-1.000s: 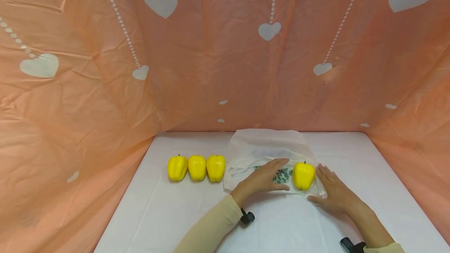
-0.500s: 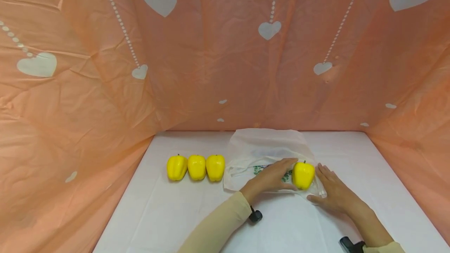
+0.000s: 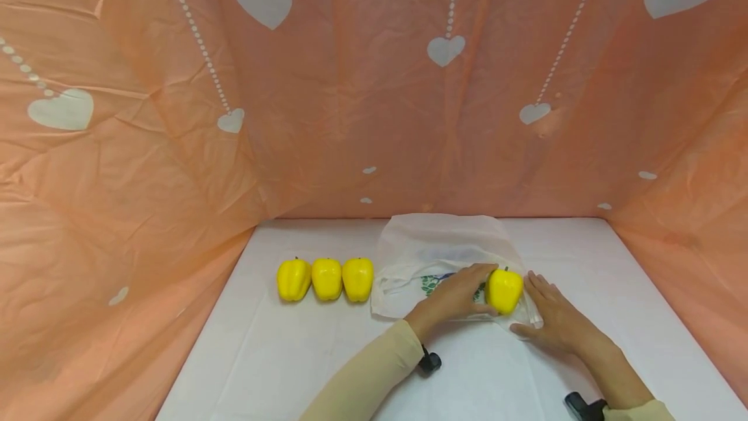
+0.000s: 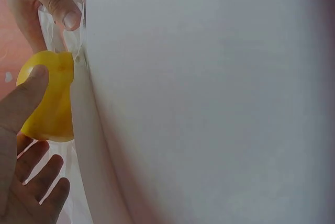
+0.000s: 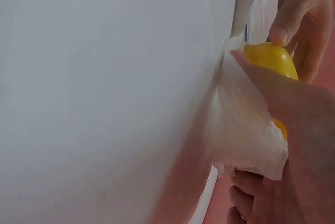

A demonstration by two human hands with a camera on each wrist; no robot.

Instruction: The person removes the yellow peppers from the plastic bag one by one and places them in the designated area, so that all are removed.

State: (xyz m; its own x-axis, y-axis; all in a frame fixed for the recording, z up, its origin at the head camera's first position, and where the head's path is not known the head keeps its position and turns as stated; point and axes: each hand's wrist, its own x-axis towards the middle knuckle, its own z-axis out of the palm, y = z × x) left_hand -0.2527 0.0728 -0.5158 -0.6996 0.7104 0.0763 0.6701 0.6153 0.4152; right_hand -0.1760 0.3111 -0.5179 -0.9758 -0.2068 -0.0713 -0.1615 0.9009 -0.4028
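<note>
A yellow bell pepper [image 3: 504, 291] stands at the right part of a white plastic bag [image 3: 450, 232] with a green leaf print. From its left, my left hand [image 3: 458, 294] holds the pepper; in the left wrist view the thumb [image 4: 36, 85] presses one side and the index finger meets the other. My right hand [image 3: 555, 317] lies at the bag's right edge, fingers extended and thumb spread apart. In the right wrist view, bag plastic [image 5: 246, 130] drapes between that thumb and the fingers, hiding part of the pepper. The bag's mouth is hard to make out.
Left of the bag, three more yellow bell peppers [image 3: 326, 279] stand in a row on the white table [image 3: 263, 356]. Behind the table hangs an orange curtain [image 3: 374, 102] with white hearts, which also runs along both sides.
My left hand has moved right across the bag, from apart to gripping the pepper. My right hand, the bag and the row of peppers stay in place.
</note>
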